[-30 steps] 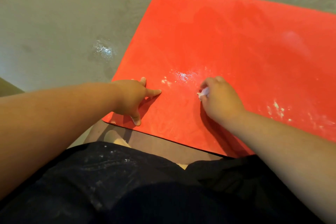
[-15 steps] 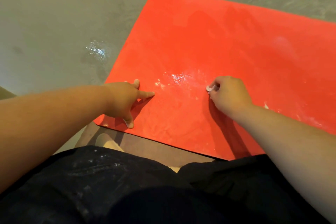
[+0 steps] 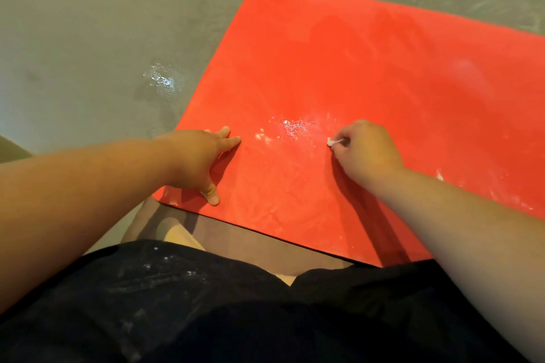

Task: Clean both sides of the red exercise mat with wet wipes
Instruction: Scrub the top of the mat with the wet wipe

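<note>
Red mat (image 3: 368,74) lies beneath left fingers (image 3: 228,143); right fingers (image 3: 349,133) pinch wipe (image 3: 333,142).

I see red mat (image 3: 368,68) flat on grey floor (image 3: 88,38), set at an angle, near-left corner twd me. Surface has wet shiny patch + white flecks. Wet wipe (image 3: 334,142): tiny white wad, bunched, touching mat beside that patch, pinched in right hand (image 3: 365,150).

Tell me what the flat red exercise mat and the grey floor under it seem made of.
Red exercise mat: probably foam or rubber, matte; thin, flat, faint wrinkles near its front edge. Grey floor: likely smooth concrete, mottled, with a shiny wet patch.
</note>
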Motion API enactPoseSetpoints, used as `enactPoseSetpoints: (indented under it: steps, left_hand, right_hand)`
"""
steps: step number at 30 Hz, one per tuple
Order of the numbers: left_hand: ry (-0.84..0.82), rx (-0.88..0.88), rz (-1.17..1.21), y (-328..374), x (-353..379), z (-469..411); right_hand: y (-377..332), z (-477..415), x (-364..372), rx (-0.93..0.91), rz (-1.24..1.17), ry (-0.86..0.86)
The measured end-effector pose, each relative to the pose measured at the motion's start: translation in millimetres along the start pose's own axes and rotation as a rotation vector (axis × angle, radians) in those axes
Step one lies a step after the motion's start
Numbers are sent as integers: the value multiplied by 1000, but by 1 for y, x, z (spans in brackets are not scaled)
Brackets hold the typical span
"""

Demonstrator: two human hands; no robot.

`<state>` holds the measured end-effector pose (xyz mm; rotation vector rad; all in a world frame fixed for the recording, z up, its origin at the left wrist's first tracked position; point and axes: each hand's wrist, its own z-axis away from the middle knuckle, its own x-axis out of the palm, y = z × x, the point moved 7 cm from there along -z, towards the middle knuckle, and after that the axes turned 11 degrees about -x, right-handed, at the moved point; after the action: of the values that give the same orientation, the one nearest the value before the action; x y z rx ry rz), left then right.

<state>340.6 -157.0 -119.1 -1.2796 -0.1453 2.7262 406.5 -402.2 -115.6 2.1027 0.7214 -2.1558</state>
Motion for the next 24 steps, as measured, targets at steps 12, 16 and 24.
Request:
enactPoseSetpoints:
  steps: [12,16,24]
  left_hand:
    - [-13,0,3,-2,1,-4]
    - [-26,-2,18,-4,1,-6]
    - [-30,-2,30,-4,2,-6]
  right_hand:
    - [-7,0,2,-43,-47,-14]
    - [-38,19,14,-98,-24,-39]
    - [-45,-9,14,-324,-6,-145]
